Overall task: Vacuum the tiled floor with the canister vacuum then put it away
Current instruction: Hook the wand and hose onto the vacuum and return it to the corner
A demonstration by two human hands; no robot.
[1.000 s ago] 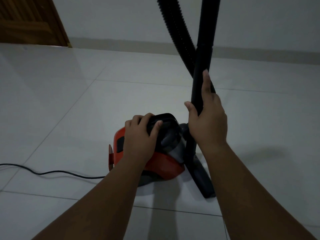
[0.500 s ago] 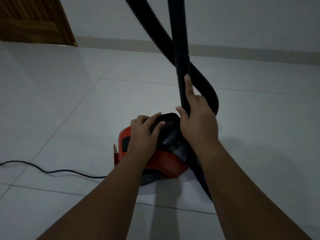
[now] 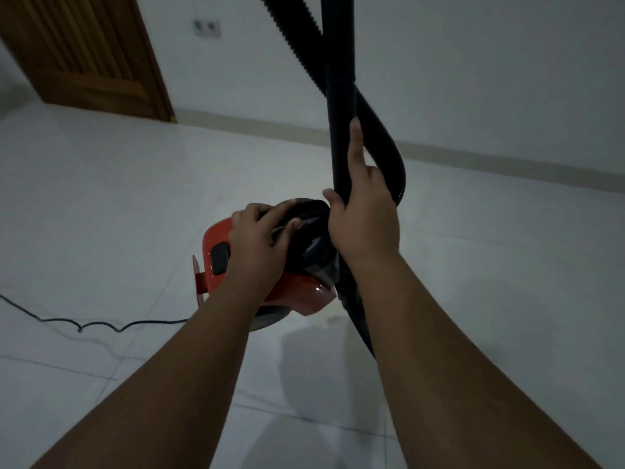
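I count two hands: left hand and right hand.
- One vacuum, gripped under the left hand.
- One stiff tube, in the right hand's grip.
- One ribbed hose, looping behind the right hand.
- One power cord, left of the left hand.
- One wooden door and one double wall socket, far beyond the left hand.

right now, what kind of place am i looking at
Likely a room in a home: pale tiled floor, a wooden door at far left, a double wall socket beside it, and a red canister vacuum, its wand held in the right hand.
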